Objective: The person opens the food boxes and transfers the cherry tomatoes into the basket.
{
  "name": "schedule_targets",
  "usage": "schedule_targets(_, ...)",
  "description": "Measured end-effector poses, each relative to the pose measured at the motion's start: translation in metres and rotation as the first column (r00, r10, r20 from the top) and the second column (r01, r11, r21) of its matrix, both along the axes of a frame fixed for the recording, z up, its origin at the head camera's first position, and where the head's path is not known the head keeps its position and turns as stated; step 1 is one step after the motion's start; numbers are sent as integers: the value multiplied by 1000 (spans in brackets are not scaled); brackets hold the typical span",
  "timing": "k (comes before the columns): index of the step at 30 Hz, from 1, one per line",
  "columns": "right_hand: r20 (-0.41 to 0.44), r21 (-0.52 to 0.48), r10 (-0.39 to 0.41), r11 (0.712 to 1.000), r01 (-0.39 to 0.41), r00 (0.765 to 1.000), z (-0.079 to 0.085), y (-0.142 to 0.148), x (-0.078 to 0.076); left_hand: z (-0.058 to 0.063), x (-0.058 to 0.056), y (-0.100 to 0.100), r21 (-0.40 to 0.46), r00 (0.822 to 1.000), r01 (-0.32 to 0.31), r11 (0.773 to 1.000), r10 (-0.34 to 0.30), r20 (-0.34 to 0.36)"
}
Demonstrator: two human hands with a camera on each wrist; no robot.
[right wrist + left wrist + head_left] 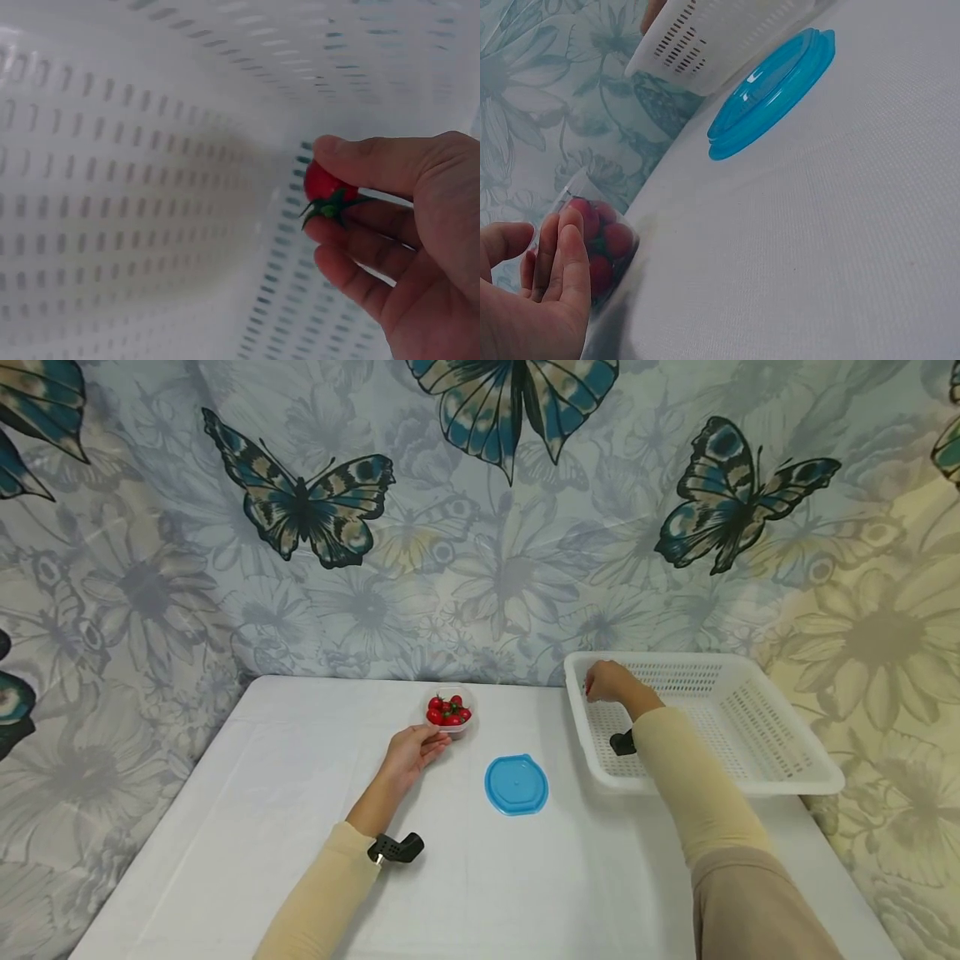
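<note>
Tomato (325, 183) pinched in right hand (611, 682), left hand (409, 753) loosely extended

I am at a white-covered table (285, 777) in what looks like a small recording set-up, whether in a home or a studio I cannot tell. Behind the table and beside both its ends runs a backdrop (517, 577) printed with butterflies (300, 514) and flowers (142, 589). A black camera (401, 848) worn on my left wrist (367, 816) suggests filming; the white basket (742, 718) on the table's right end suggests household ware.
</note>
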State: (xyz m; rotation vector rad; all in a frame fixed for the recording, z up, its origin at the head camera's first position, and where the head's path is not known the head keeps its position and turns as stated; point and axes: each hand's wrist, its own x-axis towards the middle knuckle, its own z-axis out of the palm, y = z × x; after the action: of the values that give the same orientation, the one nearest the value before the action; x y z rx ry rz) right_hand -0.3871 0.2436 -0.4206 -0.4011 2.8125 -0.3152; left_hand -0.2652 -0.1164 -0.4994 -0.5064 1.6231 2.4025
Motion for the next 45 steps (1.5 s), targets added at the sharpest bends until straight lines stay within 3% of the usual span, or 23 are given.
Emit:
schedule_targets(9, 64, 49, -19, 999, 16, 998, -19, 0, -1, -1, -1, 0, -2, 1000, -1, 1000, 1, 11)
schedule_targets(19, 93, 60, -22, 998, 17, 995, -19, -1, 3, 1, 0, 0, -3, 1000, -4, 1000, 4, 7)
schedule_targets(33, 5, 59, 41, 997, -41, 999, 22, 6, 7, 1, 1, -2, 35, 1000, -5, 999, 6, -9)
schedule_targets(45, -73, -27, 87, 996, -89, 994, 57, -10, 18, 0, 2, -1, 25, 1000, 3, 1000, -2, -13)
